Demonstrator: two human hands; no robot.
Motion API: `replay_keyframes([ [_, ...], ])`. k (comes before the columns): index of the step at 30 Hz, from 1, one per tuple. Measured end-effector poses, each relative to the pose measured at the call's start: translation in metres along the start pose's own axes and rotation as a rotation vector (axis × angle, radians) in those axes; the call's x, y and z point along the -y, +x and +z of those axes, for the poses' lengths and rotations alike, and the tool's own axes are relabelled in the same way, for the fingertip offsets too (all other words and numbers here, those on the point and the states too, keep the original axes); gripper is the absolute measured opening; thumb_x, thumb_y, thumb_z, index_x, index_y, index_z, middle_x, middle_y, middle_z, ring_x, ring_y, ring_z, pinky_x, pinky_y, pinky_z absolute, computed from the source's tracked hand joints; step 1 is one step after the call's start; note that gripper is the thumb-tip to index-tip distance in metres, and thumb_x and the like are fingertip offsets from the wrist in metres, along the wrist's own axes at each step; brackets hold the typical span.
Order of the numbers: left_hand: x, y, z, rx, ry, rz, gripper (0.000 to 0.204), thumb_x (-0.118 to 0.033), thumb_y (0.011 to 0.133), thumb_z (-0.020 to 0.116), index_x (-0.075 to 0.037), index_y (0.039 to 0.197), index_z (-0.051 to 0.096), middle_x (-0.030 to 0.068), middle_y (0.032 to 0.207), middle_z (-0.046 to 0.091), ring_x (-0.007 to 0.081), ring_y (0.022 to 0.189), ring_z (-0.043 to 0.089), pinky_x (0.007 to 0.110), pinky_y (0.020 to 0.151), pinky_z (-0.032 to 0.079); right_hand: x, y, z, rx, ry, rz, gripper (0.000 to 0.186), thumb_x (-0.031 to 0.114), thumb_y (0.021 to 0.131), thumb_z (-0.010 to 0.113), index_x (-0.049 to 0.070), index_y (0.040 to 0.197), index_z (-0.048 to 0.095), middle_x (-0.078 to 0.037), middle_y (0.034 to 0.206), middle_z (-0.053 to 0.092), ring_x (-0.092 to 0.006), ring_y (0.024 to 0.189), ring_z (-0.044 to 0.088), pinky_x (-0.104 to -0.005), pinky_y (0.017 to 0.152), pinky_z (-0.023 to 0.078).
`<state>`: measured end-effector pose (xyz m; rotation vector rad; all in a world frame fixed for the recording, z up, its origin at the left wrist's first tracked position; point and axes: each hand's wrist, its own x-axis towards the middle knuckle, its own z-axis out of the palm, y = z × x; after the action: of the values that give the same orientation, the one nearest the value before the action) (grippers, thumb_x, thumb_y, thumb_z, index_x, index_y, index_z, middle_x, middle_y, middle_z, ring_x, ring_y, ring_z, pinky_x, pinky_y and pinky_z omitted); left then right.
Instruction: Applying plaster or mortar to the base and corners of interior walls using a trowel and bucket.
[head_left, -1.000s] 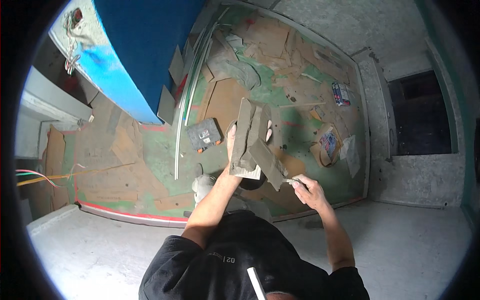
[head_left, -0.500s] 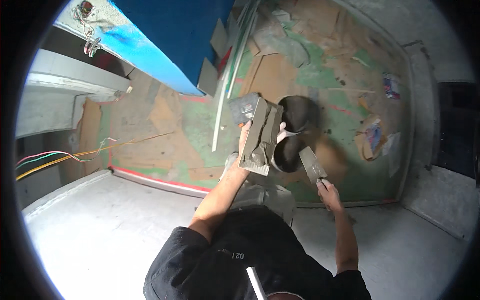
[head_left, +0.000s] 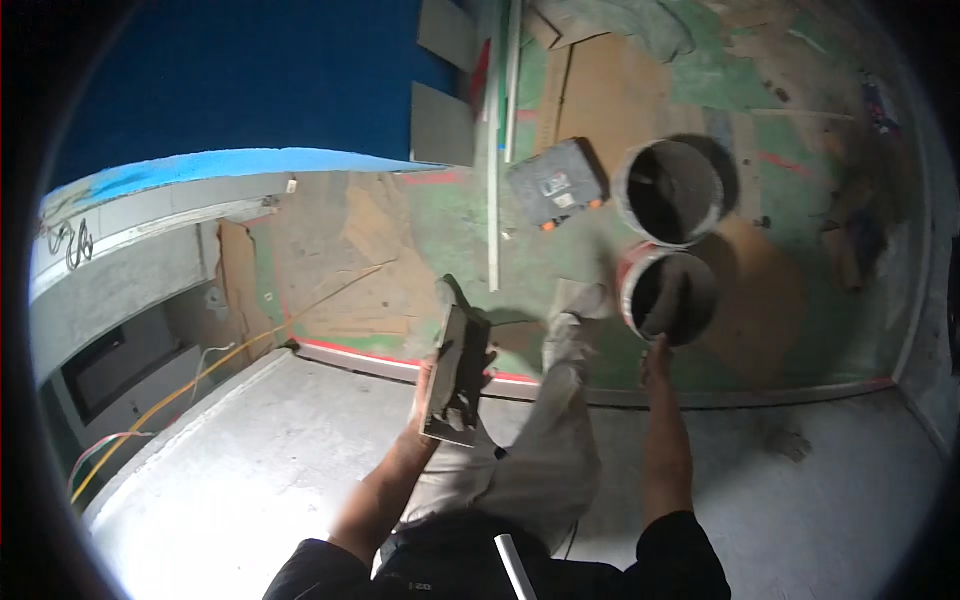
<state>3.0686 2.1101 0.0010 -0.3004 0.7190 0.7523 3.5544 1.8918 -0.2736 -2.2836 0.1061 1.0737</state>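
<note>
My left hand (head_left: 425, 392) grips a narrow tile (head_left: 439, 402) by its edges, with fingertips showing past its right side. A thick layer of dark grey mortar (head_left: 464, 365) covers the tile's upturned face. To the right, my right hand (head_left: 657, 360) is closed at the near rim of a red-sided bucket (head_left: 628, 283). It holds a trowel (head_left: 667, 305), whose blade dips into the bucket; the handle is mostly hidden in my fist. Just beyond stands a second bucket (head_left: 622, 188) with a dark inside.
A grey toolbox (head_left: 556, 184) with orange latches lies left of the far bucket. Long white strips (head_left: 493, 230) lie on the green floor. Tile pieces (head_left: 440, 124) lean against a blue panel (head_left: 250, 85). A yellow cable (head_left: 180, 385) runs at left; cardboard (head_left: 615, 100) covers parts of the floor.
The view has shifted. My left hand has brought the tile nearer and to the left, away from the buckets. My right hand has moved the trowel from beside the near bucket into it.
</note>
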Motion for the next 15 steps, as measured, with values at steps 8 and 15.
replay_keyframes([
  [8,-0.104,0.034,-0.045,0.098,-0.084,-0.196,0.063,-0.038,0.1,0.069,0.0,0.15,0.057,0.0274,0.142,0.066,0.039,0.124,0.071,0.048,0.104,0.062,-0.051,-0.162,0.056,0.172,-0.159,0.514,0.054,0.07,0.103,0.049,0.018,0.095,0.06,-0.001,0.064,0.046,-0.0199,0.047,0.047,-0.0407,0.041,0.035],
  [15,-0.232,0.022,-0.082,-0.005,0.17,-0.163,0.059,-0.033,0.1,0.065,0.002,0.147,0.058,0.0211,0.133,0.072,0.0343,0.115,0.074,0.044,0.103,0.059,-0.031,-0.193,0.039,-0.061,-1.21,0.008,0.045,0.05,0.109,0.054,0.011,0.128,0.067,-0.013,0.122,0.072,-0.031,0.098,0.073,-0.0471,0.071,0.058],
])
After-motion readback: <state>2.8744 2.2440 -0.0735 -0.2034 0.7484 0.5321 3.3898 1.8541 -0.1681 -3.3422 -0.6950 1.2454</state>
